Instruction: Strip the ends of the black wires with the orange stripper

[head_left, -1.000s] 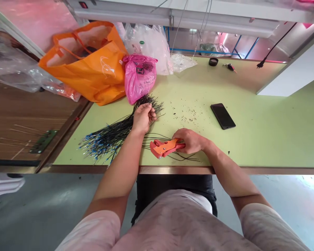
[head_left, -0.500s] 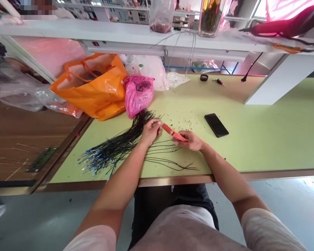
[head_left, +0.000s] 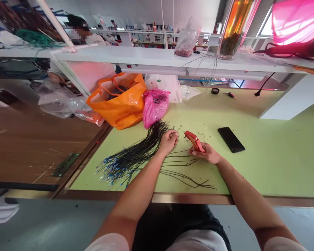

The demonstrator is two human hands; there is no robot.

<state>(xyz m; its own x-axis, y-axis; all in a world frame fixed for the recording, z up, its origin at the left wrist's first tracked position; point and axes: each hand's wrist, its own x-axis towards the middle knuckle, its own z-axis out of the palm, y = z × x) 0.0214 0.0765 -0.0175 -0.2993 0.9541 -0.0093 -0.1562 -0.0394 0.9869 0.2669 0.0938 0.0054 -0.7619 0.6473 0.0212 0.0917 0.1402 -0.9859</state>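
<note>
My left hand [head_left: 169,141] pinches a thin black wire [head_left: 179,128], whose end sticks out past the fingertips. Under and beside that hand lies a thick bundle of black wires [head_left: 138,153], many with blue and silvery ends at the lower left. My right hand [head_left: 206,152] is wrapped round a red hand tool [head_left: 192,137] that looks like wire strippers. Its head points toward my left hand, with a gap between them. Several separate black wires [head_left: 183,172] lie on the table in front of me, some passing under my left forearm.
Small dark scraps [head_left: 201,134] dot the green tabletop [head_left: 272,157]. A phone [head_left: 231,139] lies at right. An orange bag [head_left: 120,108] and a pink bag [head_left: 155,108] stand behind the wires. Behind runs a white shelf [head_left: 146,57]; a person [head_left: 80,31] is beyond.
The camera view has tilted up and shifted left. The red tool has moved away from my left fingertips and is turned, showing more of its side. The left hand still pinches.
</note>
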